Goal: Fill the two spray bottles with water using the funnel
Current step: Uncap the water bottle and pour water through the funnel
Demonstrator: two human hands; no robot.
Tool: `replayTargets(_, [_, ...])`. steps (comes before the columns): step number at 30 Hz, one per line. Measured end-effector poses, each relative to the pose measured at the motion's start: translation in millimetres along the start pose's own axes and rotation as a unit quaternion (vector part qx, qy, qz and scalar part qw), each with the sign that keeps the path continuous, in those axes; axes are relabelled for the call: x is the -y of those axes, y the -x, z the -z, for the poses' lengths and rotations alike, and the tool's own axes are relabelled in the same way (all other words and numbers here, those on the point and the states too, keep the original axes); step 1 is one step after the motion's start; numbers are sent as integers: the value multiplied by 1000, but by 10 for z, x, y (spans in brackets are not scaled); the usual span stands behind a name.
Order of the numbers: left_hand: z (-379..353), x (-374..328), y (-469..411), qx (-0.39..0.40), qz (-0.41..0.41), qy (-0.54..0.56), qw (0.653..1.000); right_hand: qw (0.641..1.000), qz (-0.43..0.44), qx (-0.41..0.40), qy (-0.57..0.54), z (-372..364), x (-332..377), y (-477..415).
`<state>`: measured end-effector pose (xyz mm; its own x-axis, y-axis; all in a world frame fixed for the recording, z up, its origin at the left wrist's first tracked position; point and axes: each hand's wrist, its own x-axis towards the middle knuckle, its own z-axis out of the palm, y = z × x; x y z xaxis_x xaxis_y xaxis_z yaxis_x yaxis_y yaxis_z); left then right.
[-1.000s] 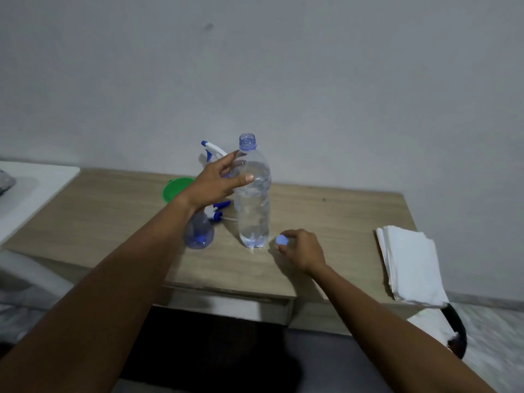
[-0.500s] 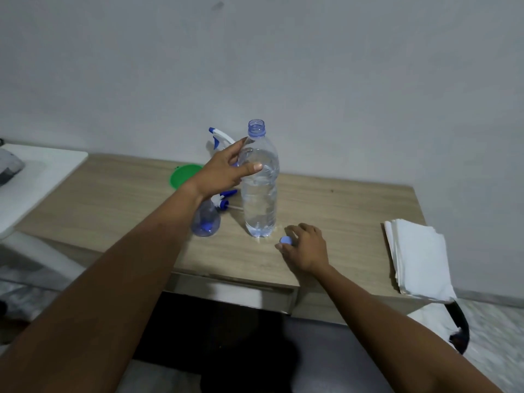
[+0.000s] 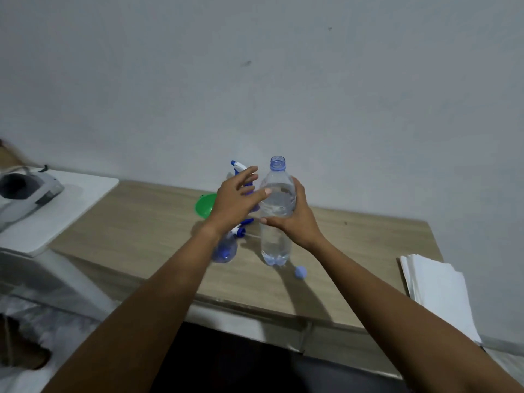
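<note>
Right hand (image 3: 295, 221) had left the cap (image 3: 300, 272), grasped the water bottle (image 3: 275, 245), left hand (image 3: 234, 205) slack-fingered, half hid spray bottles (image 3: 225, 251), funnel (image 3: 204, 207) behind.

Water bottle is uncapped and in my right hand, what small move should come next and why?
Probably move the left hand to the near spray bottle and take off its trigger head. The head looks still on, the green funnel lies unused behind it, and the right hand grips the open water bottle.
</note>
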<state>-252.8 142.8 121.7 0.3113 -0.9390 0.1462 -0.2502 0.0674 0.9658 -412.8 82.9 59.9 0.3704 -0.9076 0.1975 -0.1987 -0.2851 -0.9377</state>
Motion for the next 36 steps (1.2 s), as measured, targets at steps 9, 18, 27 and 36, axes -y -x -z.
replayTargets(9, [669, 684, 511, -300, -143, -250, 909, 996, 14, -74, 45, -405, 10, 93])
replayTargets(18, [1080, 1347, 279, -48, 71, -171, 982, 994, 0, -111, -3, -893, 100, 144])
replayTargets(27, [1000, 1557, -104, 69, 83, -63, 992, 974, -28, -222, 12, -1164, 176, 134])
replayTargets(36, [975, 1642, -212, 111, 61, 7, 992, 967, -37, -250, 26, -1222, 142, 144])
